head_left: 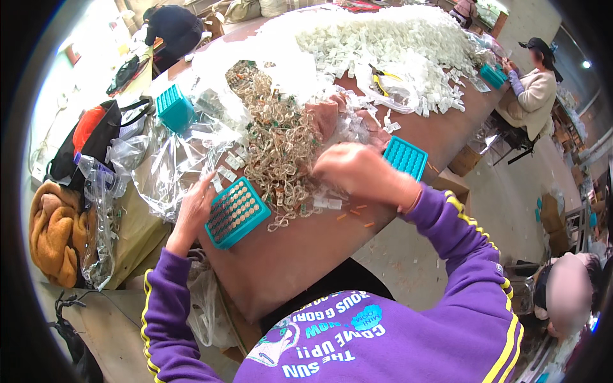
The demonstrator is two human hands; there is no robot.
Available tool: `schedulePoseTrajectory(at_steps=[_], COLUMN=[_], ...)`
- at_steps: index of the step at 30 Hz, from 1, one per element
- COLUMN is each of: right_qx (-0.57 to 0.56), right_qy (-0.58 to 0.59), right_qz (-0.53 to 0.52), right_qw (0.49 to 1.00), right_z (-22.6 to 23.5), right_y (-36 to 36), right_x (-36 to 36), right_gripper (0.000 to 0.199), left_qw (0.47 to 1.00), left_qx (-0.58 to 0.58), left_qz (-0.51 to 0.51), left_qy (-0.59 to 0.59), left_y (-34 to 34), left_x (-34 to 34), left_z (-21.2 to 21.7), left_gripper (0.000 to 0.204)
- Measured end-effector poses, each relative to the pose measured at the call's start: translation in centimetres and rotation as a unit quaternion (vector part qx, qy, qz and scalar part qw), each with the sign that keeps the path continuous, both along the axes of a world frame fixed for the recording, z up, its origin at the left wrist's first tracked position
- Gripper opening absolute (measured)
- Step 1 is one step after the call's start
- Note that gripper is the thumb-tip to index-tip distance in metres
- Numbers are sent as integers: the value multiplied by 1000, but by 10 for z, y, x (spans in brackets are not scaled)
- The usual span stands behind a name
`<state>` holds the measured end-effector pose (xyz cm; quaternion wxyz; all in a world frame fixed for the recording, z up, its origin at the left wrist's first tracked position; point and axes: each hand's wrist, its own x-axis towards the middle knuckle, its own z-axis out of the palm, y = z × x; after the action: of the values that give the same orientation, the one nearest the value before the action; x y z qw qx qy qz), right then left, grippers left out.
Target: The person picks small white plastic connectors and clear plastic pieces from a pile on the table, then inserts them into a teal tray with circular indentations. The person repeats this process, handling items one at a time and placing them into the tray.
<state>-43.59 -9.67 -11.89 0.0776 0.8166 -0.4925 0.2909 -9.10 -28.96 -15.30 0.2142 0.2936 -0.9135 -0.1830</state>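
while beside left hand (193,212), loaded tray (246,232) on table (281,274)

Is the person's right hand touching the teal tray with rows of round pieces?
Apart: the head view shows tangled beige cords filling a wide gap between the right hand and that teal tray.

room: near tabletop (281,271) | blocking: cord heap (274,134) (densely tangled), teal tray (248,232)

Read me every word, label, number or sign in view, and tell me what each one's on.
Purple sweatshirt: large white and blue lettering on the front; I don't copy out printed words.
Clear bottle: any print too small to read.
Small white pieces near the left hand: any marks too small to read.
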Motion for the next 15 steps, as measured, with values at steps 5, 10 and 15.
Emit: schedulePoseTrajectory(at_steps=[5,10,15], right_qx=[34,155,148], right_qy=[-18,96,15], right_qz=[-210,-318,-331], right_qw=[977,930,932], right_z=[-8,-45,-43], right_y=[-82,-165,-169], right_x=[-120,-167,-170], right_gripper=[22,20,19], left_qw=[984,965,943], left_qx=[133,159,189], left_qz=[102,140,157], left_qy=[56,153,226], left_y=[54,96,119], left_x=[7,11,18], left_z=[37,44,35], left_gripper=[34,35,34])
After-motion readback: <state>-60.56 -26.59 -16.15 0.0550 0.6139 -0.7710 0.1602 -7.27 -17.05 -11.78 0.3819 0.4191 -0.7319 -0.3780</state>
